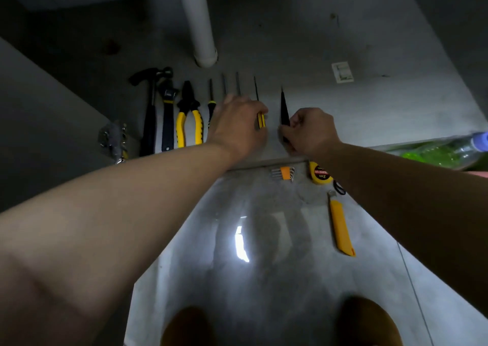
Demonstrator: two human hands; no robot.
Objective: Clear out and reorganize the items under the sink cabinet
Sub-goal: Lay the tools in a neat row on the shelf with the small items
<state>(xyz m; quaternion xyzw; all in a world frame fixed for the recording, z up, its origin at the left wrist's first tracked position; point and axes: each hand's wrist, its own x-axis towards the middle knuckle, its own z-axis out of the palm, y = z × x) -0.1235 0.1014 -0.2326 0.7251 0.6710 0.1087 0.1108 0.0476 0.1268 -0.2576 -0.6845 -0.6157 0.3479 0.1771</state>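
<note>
A slim black pointed tool (284,110), long axis pointing away into the sink cabinet (369,42), is pinched by the right hand (311,131), just beside a yellow-and-black-handled screwdriver (261,119) gripped by the left hand (237,123).

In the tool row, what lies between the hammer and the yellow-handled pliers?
A wrench lies between the hammer and the pliers, seen in the head view.

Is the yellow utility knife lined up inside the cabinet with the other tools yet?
No, the yellow utility knife lies on the floor outside the cabinet, just this side of the tape measure.
</note>
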